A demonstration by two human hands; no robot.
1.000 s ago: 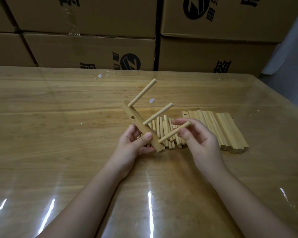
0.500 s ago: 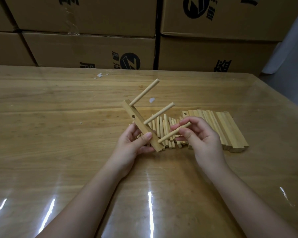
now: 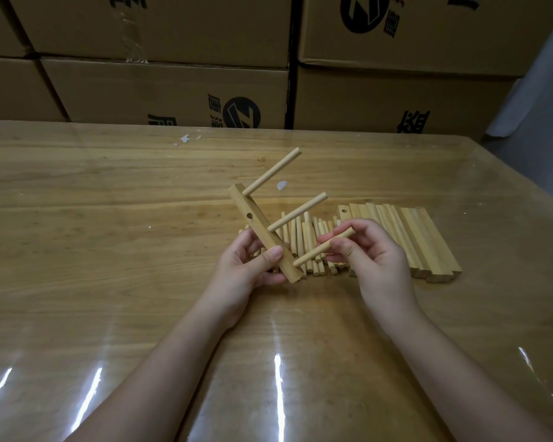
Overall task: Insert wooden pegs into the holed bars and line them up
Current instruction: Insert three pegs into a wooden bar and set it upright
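In the middle of the tabletop [image 3: 109,250], a little above its surface, the left hand [image 3: 249,266] holds one bar [image 3: 262,234]. The fingers are curled behind the bar and the thumb [image 3: 273,252] presses on its front side. The bar is tilted, with its upper end leaning toward the far left corner and its lower end toward the near edge. Two pegs are sitting in it and point up toward the far right corner: the top peg [image 3: 272,172] at the upper end and the middle peg [image 3: 297,211] lower down. Between them one hole [image 3: 249,215] is open. The right hand [image 3: 374,260] pinches a third peg [image 3: 323,247] between thumb and forefinger, with the other fingers loosely bent. The lower tip of this peg meets the side of the bar close to its lower end, parallel to the other two pegs; how deep it sits in the hole I cannot tell. Behind both hands a heap of loose pegs [image 3: 304,240] lies flat on the tabletop, partly hidden by the fingers. Just beside the heap, toward the right edge, a row of bars [image 3: 412,237] lies side by side, each touching the next one. Near the far edge there are some small white scraps [image 3: 186,138]. Behind the table stand stacked cardboard boxes [image 3: 173,90] with dark print.
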